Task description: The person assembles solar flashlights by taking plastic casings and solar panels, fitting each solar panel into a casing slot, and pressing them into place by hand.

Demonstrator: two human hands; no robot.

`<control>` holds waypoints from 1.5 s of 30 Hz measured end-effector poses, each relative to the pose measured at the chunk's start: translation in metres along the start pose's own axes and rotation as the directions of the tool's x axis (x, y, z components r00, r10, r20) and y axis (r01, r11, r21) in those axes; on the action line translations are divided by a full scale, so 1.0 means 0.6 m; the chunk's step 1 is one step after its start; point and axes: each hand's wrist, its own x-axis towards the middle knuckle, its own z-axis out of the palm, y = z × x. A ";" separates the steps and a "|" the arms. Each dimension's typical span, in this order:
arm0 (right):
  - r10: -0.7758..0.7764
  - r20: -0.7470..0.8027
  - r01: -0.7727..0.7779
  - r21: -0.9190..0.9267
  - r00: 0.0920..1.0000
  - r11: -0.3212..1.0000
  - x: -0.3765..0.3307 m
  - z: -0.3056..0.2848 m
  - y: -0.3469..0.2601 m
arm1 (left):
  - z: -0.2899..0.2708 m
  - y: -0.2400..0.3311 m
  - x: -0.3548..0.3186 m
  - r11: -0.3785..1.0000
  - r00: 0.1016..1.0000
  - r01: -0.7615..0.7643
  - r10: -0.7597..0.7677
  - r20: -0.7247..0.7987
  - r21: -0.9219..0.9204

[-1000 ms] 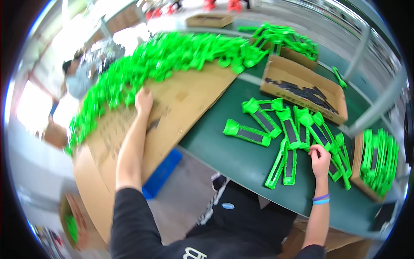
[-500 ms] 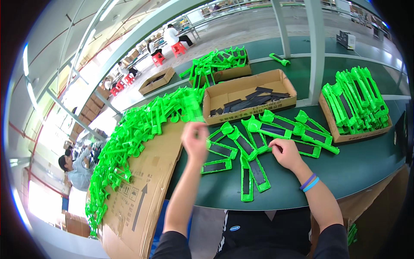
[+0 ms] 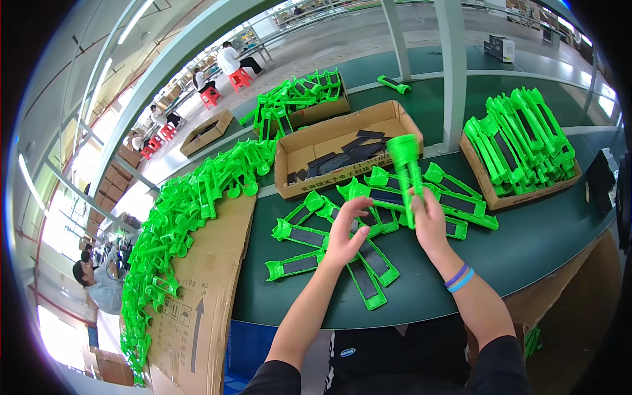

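My right hand (image 3: 430,222) grips a bright green plastic housing piece (image 3: 407,168) by its narrow end. The wide flared end points up and is smeared by motion. To the left of it, my left hand (image 3: 345,238) is raised with its fingers apart and nothing in them. Under both hands, several green housings with black strips inside (image 3: 364,284) lie spread over the dark green table (image 3: 263,304). Just beyond them stands an open cardboard box (image 3: 299,187) holding loose black strips (image 3: 342,160).
A big heap of green housings (image 3: 181,207) runs along the left beside a cardboard sheet (image 3: 214,263). Filled boxes of housings stand at right (image 3: 523,148) and far back (image 3: 309,105). A metal post (image 3: 454,79) rises behind the strip box. Seated people (image 3: 230,59) are in the distance.
My left hand has come from the heap to the middle and opened. The green housing is now in my right hand, lifted off the table. The whole view has shifted rightward.
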 end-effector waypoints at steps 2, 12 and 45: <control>-0.120 0.334 0.211 -0.250 0.935 0.945 -0.006 0.005 -0.016 | -0.013 0.001 -0.005 0.994 0.995 0.081 -0.077 0.059 -0.078; 0.134 0.492 -0.179 0.046 0.861 0.983 -0.021 0.011 0.016 | -0.060 -0.029 -0.015 0.723 0.972 0.150 -0.233 -0.034 -0.674; 0.350 0.353 0.366 -0.930 0.868 0.030 0.395 0.072 0.081 | -0.104 -0.025 0.003 0.694 0.685 0.118 -0.575 -0.448 -0.710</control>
